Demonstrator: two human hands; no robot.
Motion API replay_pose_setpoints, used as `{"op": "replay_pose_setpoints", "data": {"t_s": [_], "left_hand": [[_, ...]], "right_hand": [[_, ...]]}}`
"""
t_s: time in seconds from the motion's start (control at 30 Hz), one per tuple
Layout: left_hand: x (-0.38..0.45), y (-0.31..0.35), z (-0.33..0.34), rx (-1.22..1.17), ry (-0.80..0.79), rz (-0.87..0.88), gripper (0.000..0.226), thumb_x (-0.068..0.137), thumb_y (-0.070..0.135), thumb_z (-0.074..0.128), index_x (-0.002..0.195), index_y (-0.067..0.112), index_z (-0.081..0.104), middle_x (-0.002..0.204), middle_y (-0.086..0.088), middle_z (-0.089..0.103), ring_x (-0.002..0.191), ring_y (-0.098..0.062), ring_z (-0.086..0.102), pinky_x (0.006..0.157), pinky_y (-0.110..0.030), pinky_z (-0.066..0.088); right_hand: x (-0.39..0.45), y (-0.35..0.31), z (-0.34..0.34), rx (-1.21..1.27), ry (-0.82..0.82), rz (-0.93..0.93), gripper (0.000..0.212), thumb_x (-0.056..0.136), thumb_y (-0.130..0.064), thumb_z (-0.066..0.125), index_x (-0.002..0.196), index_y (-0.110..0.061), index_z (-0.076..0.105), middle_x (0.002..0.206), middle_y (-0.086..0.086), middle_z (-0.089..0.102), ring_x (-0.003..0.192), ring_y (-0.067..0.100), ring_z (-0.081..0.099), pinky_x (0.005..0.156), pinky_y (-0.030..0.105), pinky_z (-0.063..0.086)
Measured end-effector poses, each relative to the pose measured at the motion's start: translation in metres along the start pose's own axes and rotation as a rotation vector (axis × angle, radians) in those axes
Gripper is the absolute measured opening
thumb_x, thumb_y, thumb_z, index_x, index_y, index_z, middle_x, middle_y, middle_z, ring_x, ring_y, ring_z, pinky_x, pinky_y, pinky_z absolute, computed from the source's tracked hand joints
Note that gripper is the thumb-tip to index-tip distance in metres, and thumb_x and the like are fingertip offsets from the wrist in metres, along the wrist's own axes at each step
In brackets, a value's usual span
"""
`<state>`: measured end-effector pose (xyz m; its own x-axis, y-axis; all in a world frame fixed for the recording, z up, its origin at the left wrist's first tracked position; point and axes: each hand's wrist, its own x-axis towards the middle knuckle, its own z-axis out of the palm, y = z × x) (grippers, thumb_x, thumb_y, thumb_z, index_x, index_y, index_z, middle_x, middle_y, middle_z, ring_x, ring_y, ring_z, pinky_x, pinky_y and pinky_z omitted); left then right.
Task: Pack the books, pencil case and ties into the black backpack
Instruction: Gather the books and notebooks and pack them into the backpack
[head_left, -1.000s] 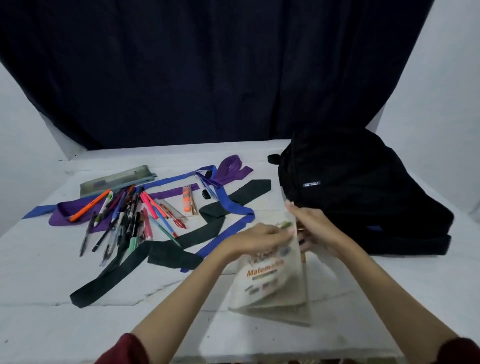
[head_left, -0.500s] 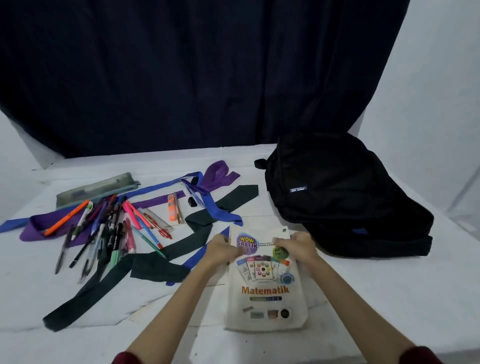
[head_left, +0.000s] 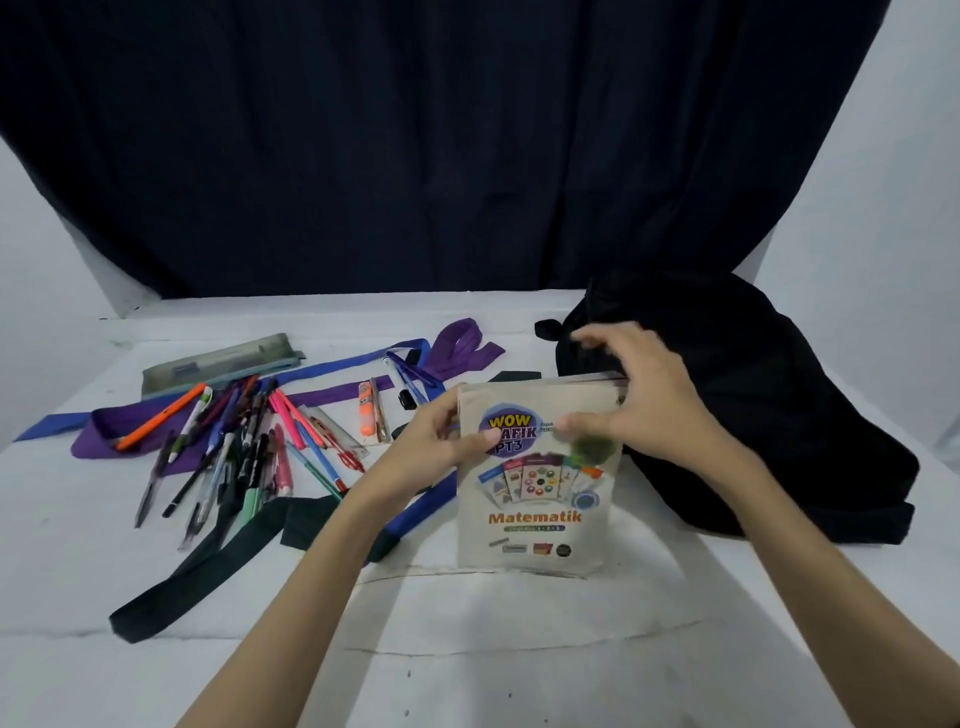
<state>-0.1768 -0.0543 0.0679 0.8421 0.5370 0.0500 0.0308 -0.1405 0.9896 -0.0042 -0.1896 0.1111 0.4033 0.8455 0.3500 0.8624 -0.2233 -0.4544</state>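
Note:
A white "Matematik" book (head_left: 540, 514) stands tilted up off the table, cover facing me. My left hand (head_left: 436, 447) grips its upper left edge, thumb on the cover. My right hand (head_left: 639, 405) holds its upper right corner, fingers curled over the top. The black backpack (head_left: 753, 395) lies on the table at the right, just behind my right hand. A grey pencil case (head_left: 223, 361) lies at the back left. Purple (head_left: 462, 343), blue (head_left: 332, 364) and black (head_left: 208, 566) ties sprawl over the table's left half.
Several loose pens, markers and highlighters (head_left: 244, 447) lie scattered over the ties at the left. The white cloth-covered table (head_left: 493, 649) stretches toward me. A dark curtain (head_left: 415, 156) hangs behind the table.
The book was laid flat on the table with both hands on its top edge. Its top edge has now been raised, and my right hand has shifted toward the backpack.

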Motion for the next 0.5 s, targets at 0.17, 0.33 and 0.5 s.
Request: {"op": "replay_pose_setpoints", "data": {"t_s": [0.17,0.33,0.5], "left_hand": [[-0.001,-0.001,0.0,0.013,-0.181,0.031,0.03,0.08,0.006,0.067,0.108,0.008,0.057,0.099,0.001,0.07,0.094,-0.015,0.068,0.076,-0.025,0.055],[0.018,0.021,0.01,0.131,-0.191,0.13,0.02,0.081,-0.002,0.067,0.096,0.009,0.064,0.085,0.008,0.071,0.084,-0.007,0.068,0.072,-0.018,0.053],[0.06,0.041,0.044,0.115,0.068,0.261,0.026,0.088,0.017,0.065,0.112,0.02,0.058,0.109,0.012,0.062,0.092,0.005,0.061,0.079,-0.011,0.049]], "right_hand": [[0.008,-0.029,-0.009,-0.375,-0.427,-0.036,0.028,0.071,-0.047,0.075,0.085,-0.029,0.058,0.082,-0.009,0.055,0.088,0.015,0.052,0.06,0.028,0.036],[0.005,-0.018,-0.016,-0.187,-0.606,-0.002,0.012,0.081,-0.029,0.069,0.086,-0.02,0.063,0.083,0.0,0.067,0.077,0.017,0.063,0.06,0.029,0.049],[-0.008,0.04,-0.073,0.2,-0.345,0.187,0.011,0.081,-0.013,0.073,0.088,-0.006,0.069,0.082,0.005,0.074,0.069,0.014,0.07,0.06,0.028,0.055]]}}
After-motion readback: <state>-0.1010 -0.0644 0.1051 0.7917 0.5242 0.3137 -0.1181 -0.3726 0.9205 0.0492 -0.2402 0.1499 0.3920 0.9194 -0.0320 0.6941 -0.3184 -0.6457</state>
